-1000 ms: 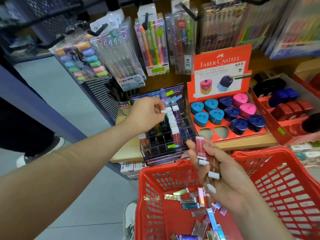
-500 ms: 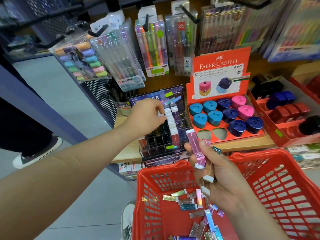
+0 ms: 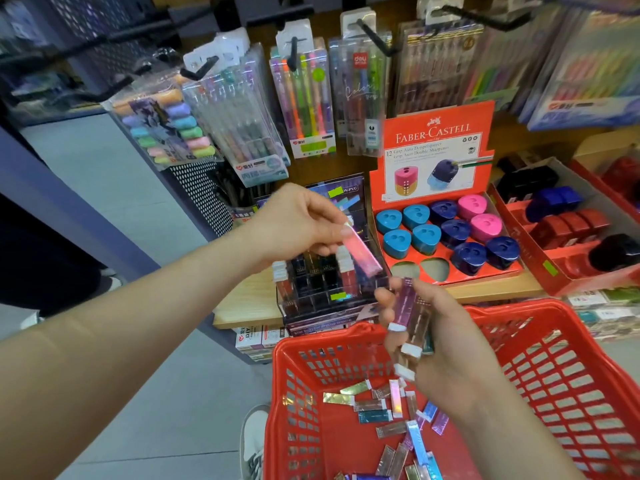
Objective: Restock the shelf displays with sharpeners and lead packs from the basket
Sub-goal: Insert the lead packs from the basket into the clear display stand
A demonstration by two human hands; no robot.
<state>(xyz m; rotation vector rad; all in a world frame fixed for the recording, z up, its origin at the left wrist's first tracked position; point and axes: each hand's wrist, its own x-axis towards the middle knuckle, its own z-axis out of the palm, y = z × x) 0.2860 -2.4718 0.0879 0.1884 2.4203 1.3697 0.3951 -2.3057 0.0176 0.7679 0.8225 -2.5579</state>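
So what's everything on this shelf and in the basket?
red plastic basket: one, red, bottom foreground
loose shiny lead packs: many, silver, blue, pink, on basket floor
black compartment tray: one, black, shelf edge
red Faber-Castell display box: one, red, right of tray
triangular sharpeners: ten, four light blue, four dark blue, two pink, in that box
hanging pen packs: several, mixed colours, hooks above
left hand: one, pinches a pink lead pack over tray
right hand: one, grips a bundle of lead packs above basket

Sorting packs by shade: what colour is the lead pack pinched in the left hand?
The lead pack in the left hand is shiny pink; head view.
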